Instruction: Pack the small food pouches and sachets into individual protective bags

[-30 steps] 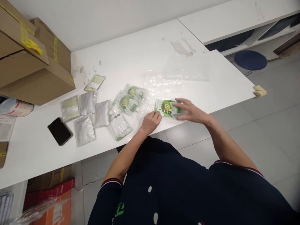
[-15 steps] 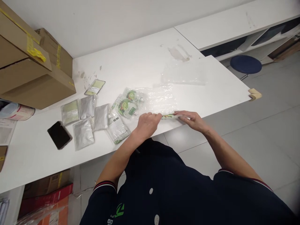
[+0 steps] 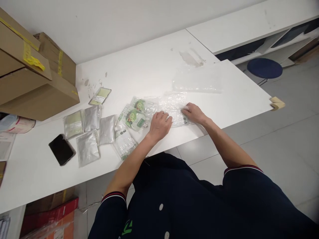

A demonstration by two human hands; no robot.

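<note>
A pouch with dark green print [image 3: 184, 120] lies under clear air-cushion wrap [image 3: 174, 103] near the table's front edge. My left hand [image 3: 160, 126], fingers curled, grips the left side of the wrap. My right hand [image 3: 194, 113] pinches the wrap's right part between thumb and fingers. Just left of my left hand lie a green-and-white pouch with a fruit picture [image 3: 134, 118], a similar pouch [image 3: 139, 104] behind it, and a wrapped white pouch [image 3: 124, 142]. Part of the wrapped pouch is hidden by my hands and the shiny film.
Several silver packets [image 3: 87, 147] and a pale green packet [image 3: 100, 96] lie on the left, beside a black phone [image 3: 61, 149]. Cardboard boxes [image 3: 37, 89] stand at the back left. Another clear air-cushion sheet [image 3: 196, 79] lies behind my right hand. A blue stool [image 3: 264, 68] stands beyond the table.
The pouch edge held upright between my hands now lies flat under the wrap. My right hand has moved back and slightly left; my left hand has come down onto the film.
</note>
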